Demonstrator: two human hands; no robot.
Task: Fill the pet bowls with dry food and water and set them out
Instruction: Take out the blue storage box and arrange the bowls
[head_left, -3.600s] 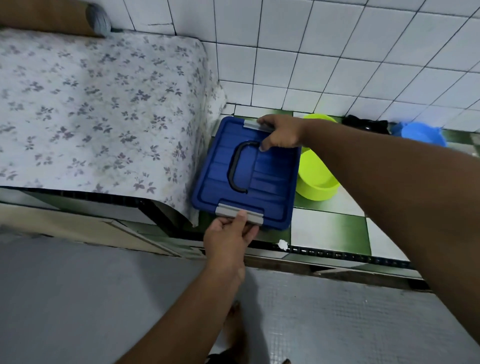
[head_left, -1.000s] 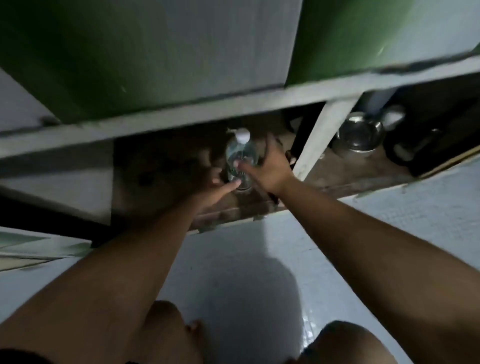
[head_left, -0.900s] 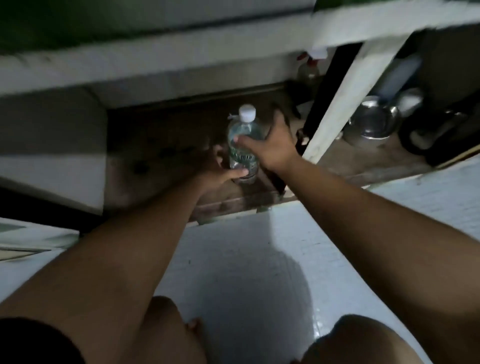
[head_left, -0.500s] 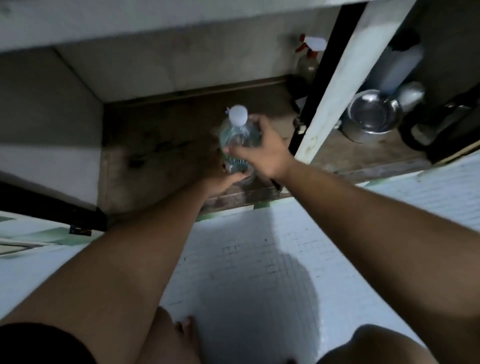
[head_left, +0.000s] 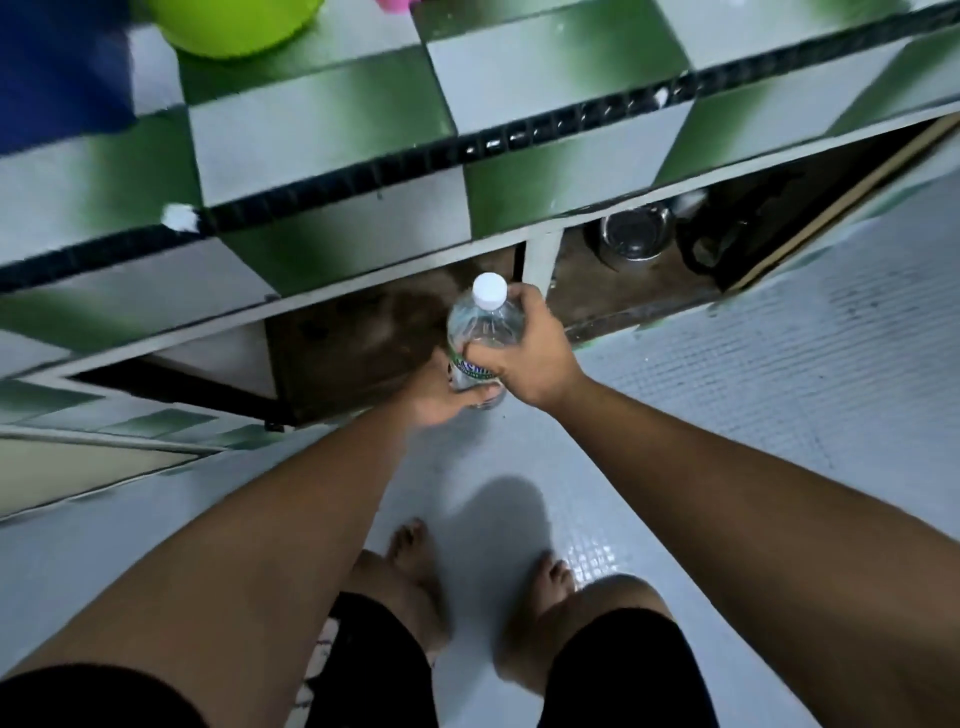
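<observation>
So, the water step: the right hand (head_left: 524, 358) has its fingers curled round the capped bottle (head_left: 480, 325) at centre frame, and the left hand (head_left: 439, 397) cups its base. Next it likely needs lifting toward the green bowl (head_left: 234, 26) at eleven o'clock, then uncapping.

Black shorts (head_left: 613, 670), black short sleeve (head_left: 78, 696), bare feet (head_left: 415, 556)
</observation>
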